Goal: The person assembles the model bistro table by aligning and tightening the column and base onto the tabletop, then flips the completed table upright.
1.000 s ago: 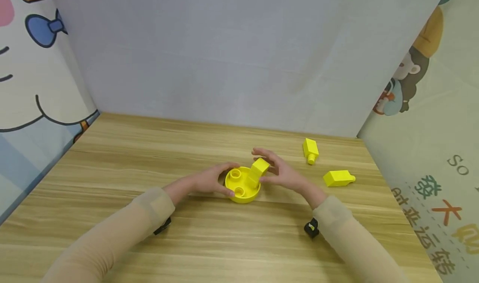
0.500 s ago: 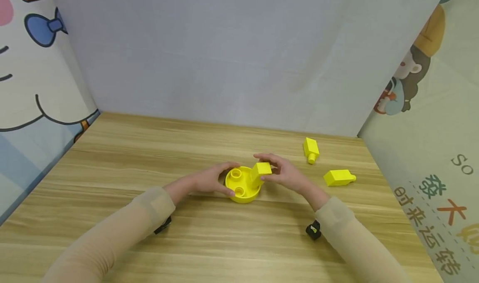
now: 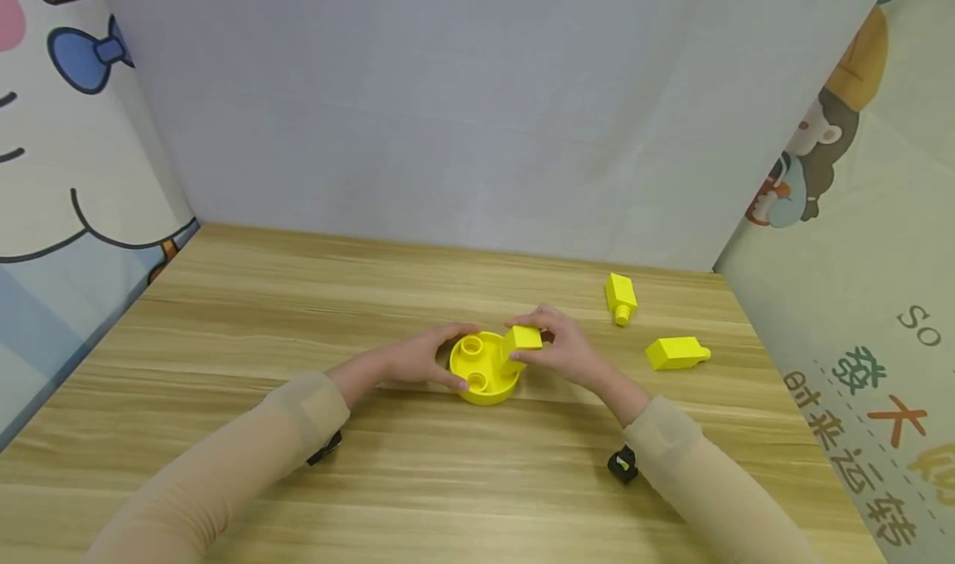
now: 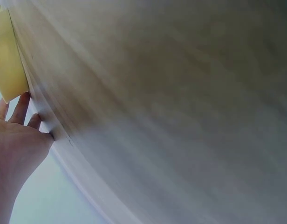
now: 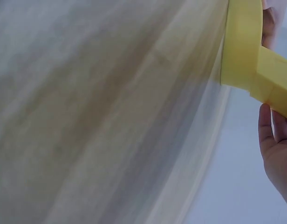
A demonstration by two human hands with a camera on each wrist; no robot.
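A round, shallow yellow base (image 3: 488, 396) lies on the table with two raised ring sockets (image 3: 472, 346) showing inside it. My left hand (image 3: 409, 358) grips its left side between thumb and fingers; the left wrist view has those fingers at the wall of the base (image 4: 10, 60). On the right of the base stands a yellow rectangular block (image 3: 522, 340), leaning outward. My right hand (image 3: 569, 355) pinches its upper part with thumb and fingers. In the right wrist view the block (image 5: 274, 88) slants out from the base (image 5: 241, 42); its lower end is hidden inside.
Two more yellow blocks with round pegs lie to the right on the wooden table (image 3: 418, 481): one block (image 3: 621, 297) farther back, the other block (image 3: 675, 353) nearer. A pale curtain (image 3: 448, 116) hangs behind, with printed cloths at both sides.
My right hand, looser around the block a second ago, has closed its fingers on it. The block's top has tipped and turned a little to the right. The left hand and base have stayed put.
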